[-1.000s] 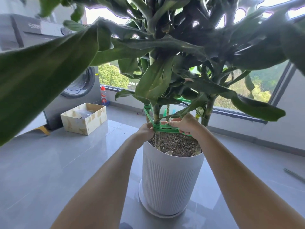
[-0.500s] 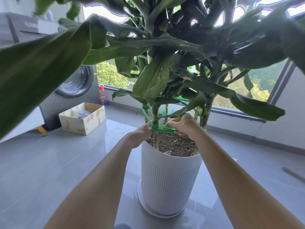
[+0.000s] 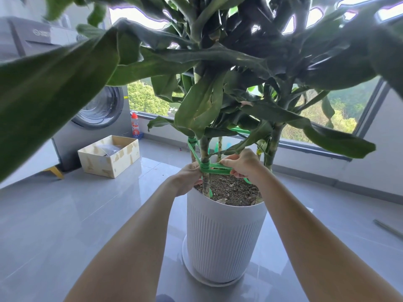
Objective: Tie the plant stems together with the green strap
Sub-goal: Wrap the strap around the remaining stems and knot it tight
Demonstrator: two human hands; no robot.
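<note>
- Two bare arms reach over the white ribbed pot (image 3: pixel 222 236) on the grey floor (image 3: pixel 65 214).
- The left hand (image 3: pixel 188 178) grips the green strap (image 3: pixel 218 170) where it wraps the front stem (image 3: pixel 205 147), just above the soil (image 3: pixel 231 188).
- The right hand (image 3: pixel 244 165) pinches the strap's free length just beside it.
- Behind stand a cardboard box (image 3: pixel 109 159) and a washing machine (image 3: pixel 98 118).

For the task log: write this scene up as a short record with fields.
plant: stem rooted in a white ribbed pot
green strap: wrapped round that stem and stretched rightward; another wrap sits higher up, to the left
left hand: grips the strap at the wrap
right hand: pinches the stretched strap
floor: open box, washing machine, red-capped bottle
</note>
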